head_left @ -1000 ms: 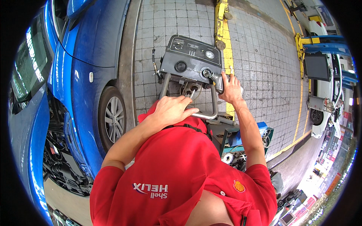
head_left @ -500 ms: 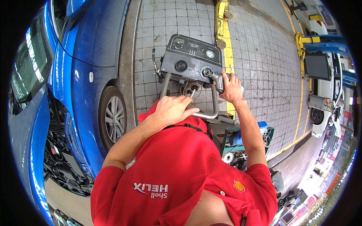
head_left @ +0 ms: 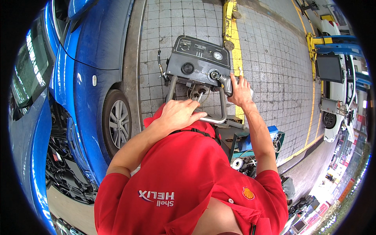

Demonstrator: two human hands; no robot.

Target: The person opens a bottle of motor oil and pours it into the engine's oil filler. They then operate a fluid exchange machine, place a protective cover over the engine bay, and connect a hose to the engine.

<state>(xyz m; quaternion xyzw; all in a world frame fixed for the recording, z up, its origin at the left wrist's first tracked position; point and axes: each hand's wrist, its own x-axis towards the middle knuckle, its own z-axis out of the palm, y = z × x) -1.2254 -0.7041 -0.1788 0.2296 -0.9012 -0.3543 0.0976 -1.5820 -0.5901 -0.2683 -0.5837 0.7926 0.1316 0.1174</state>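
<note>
A dark grey bottle [head_left: 226, 84] lies tilted at the right of a black wheeled machine [head_left: 201, 58]. Its neck meets the round filler opening [head_left: 214, 74] on the machine's sloping panel. My right hand [head_left: 241, 93] is wrapped round the bottle's body from the right; its palm side is hidden. Over the machine's bent metal handle [head_left: 224, 107] lies my left hand [head_left: 181, 112], thumb apart and fingers stretched forward, touching the bar with nothing else in it. A black round cap [head_left: 188, 68] and a white dial gauge [head_left: 218, 56] show on the panel.
A blue car [head_left: 98, 47] with its front wheel [head_left: 117, 119] stands close at my left. Close by on my right is a green tool cart [head_left: 235, 147] with parts in it. Yellow lift arms [head_left: 230, 23] lie on the tiled floor ahead. A white car [head_left: 333, 117] stands far right.
</note>
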